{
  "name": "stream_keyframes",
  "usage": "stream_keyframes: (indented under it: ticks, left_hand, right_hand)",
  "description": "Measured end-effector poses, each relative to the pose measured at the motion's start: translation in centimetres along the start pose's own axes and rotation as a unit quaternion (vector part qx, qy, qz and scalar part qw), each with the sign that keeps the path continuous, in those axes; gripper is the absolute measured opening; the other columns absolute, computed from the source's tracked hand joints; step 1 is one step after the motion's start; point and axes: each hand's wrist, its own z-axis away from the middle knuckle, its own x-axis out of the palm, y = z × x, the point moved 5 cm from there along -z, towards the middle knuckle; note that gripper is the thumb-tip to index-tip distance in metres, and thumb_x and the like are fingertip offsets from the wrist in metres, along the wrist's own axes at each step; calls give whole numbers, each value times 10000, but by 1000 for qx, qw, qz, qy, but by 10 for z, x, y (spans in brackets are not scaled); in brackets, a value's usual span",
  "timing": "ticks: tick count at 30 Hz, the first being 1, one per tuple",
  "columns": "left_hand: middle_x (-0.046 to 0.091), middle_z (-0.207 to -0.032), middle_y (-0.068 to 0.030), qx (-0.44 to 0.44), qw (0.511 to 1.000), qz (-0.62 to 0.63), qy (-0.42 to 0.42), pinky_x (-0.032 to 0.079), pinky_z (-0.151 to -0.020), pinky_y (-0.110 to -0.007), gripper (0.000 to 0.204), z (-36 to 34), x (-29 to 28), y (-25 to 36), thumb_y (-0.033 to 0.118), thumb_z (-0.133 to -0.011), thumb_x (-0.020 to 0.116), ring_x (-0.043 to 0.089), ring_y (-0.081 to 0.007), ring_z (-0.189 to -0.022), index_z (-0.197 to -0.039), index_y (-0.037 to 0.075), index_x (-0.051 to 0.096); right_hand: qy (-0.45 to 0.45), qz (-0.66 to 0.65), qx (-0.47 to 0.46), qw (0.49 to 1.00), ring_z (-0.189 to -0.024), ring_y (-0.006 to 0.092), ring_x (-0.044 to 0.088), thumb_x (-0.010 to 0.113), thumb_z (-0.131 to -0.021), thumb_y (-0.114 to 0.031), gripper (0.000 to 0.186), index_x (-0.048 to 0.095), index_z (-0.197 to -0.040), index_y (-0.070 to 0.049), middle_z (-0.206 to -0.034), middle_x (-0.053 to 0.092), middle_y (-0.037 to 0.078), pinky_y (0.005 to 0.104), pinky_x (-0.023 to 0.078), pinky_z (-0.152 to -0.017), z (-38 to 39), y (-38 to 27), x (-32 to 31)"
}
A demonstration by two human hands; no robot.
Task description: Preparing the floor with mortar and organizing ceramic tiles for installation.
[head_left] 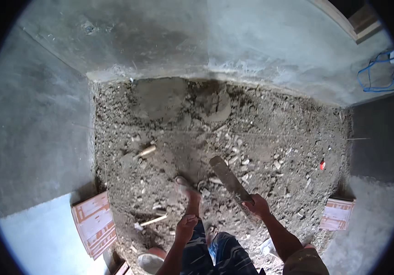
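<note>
We clamp the right hand (pixel 257 206) on the flat wooden board (pixel 230 178) at lower centre, long axis pointing upper left over rubble (pixel 270 137), left hand (pixel 186 225) fisted.

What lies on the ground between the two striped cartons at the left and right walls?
In the head view, only loose rubble and the person's foot lie between the left carton and the right carton.

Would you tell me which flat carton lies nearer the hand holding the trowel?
The carton on the right, beside the right hand; the other lies far left.
</note>
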Motion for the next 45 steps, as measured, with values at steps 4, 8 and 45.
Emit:
stream_keyframes:
  ticks: [4,8,45]
  left_hand:
    - [702,-1078,-101,-32,998,-4,-56,533,-776,-279,365,-101,1,28,234,-962,661,674,-149,-941,-1242,7,601]
    - [703,-1095,-119,-17,999,40,-12,540,-863,-331,330,-152,-7,54,225,-971,656,685,-184,-994,-1205,-4,617]
    - [592,-1326,-181,91,890,-446,-15,528,-967,-442,616,-345,-113,110,457,-935,644,616,-399,-1151,-1388,67,494]
  right_hand:
    - [49,-60,-27,997,-906,349,701,725,-838,-488,541,656,-1200,-91,-993,719,157,428,556,-806,-129,-58,-34]
    - [-5,-23,-41,999,-833,329,705,726,-853,-488,517,686,-1163,-76,-915,722,165,408,536,-750,-233,-94,-71]
    - [-20,-318,-144,937,-396,10,349,588,-1004,-440,431,579,-746,-95,-537,426,-70,202,233,-349,-559,-30,-6]
